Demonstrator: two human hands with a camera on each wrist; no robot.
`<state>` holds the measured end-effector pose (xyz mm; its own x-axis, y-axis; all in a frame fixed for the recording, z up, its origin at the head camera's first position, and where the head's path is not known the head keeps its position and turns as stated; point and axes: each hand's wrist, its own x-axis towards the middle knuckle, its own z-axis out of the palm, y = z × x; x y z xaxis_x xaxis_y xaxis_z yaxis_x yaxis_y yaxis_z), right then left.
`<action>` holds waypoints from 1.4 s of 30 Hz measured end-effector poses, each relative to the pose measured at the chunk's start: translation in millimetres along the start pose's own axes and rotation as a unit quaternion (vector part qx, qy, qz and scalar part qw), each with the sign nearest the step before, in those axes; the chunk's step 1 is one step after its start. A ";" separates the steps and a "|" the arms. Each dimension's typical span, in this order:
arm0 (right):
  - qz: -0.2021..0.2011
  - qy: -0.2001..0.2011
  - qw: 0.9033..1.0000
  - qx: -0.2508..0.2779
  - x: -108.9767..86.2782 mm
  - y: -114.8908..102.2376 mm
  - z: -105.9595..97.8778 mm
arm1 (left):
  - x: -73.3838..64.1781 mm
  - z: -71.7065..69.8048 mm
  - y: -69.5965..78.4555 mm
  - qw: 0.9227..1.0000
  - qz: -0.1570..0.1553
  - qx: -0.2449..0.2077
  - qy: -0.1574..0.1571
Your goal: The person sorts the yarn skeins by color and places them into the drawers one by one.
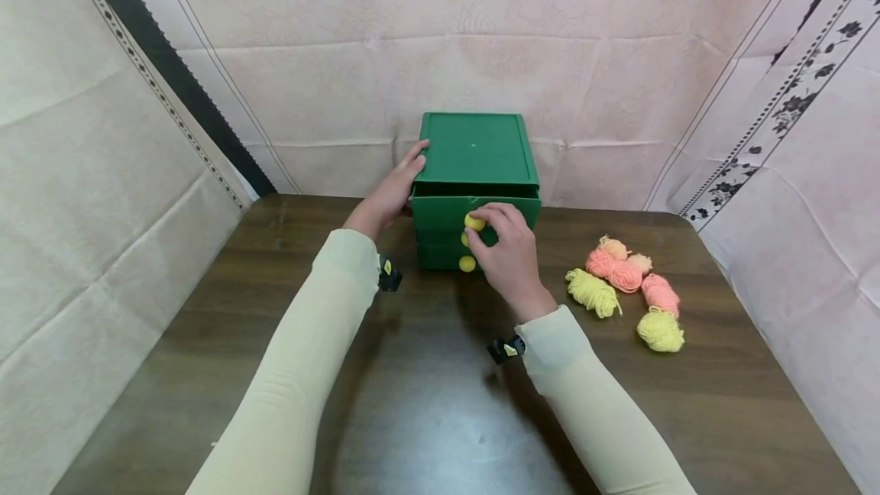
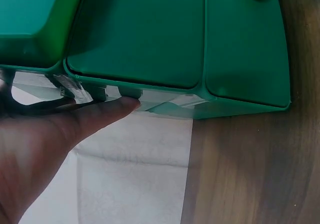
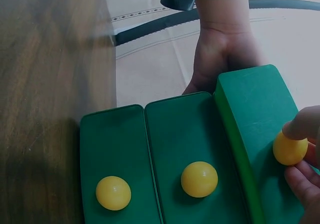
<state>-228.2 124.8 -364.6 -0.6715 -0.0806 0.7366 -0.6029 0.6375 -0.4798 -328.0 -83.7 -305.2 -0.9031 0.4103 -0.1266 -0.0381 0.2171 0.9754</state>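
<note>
Head view: where is the green box (image 1: 476, 147)?

On the tabletop (image 1: 426, 403). Its top drawer (image 1: 440, 214) sticks out a little.

Is anyone touching it?

Yes. The right hand (image 1: 512, 254) pinches the drawer's yellow knob (image 1: 473, 221). Apart from that, the left hand (image 1: 395, 189) has straight fingers on the box's left side.

What else?

Pink, yellow and peach yarn (image 1: 624, 275) lies to the right, with pale cloth (image 1: 474, 6) behind.

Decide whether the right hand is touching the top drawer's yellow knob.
Touching: the right wrist view shows the right hand pinching the yellow knob of the top drawer, fingertips against it.
</note>
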 end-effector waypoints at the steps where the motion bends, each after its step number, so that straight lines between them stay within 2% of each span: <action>1: 0.000 0.000 1.000 0.000 -0.3 -0.3 -0.3 | -0.2 0.0 -0.1 1.000 0.000 0.000 -0.001; 9: -0.007 0.002 1.000 -0.002 -4.9 -2.4 -1.5 | 1.4 -1.2 -2.7 1.000 0.002 -0.012 -0.003; 19: -0.022 0.004 1.000 -0.009 -10.3 -5.2 -3.3 | 14.9 -5.2 -16.2 1.000 0.009 -0.006 0.001; 30: -0.029 0.003 1.000 -0.012 -14.9 -9.0 -7.0 | -1.0 -2.3 -0.7 1.000 0.006 -0.001 -0.014; 42: -0.039 0.006 0.999 -0.013 -18.6 -11.1 -10.9 | -0.4 -0.9 0.2 1.000 0.009 0.003 -0.017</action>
<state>-204.3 127.5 -367.7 -0.6181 -0.1218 0.7766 -0.6411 0.6499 -0.4083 -328.1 -84.6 -304.7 -0.8889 0.4433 -0.1155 -0.0196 0.2150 0.9764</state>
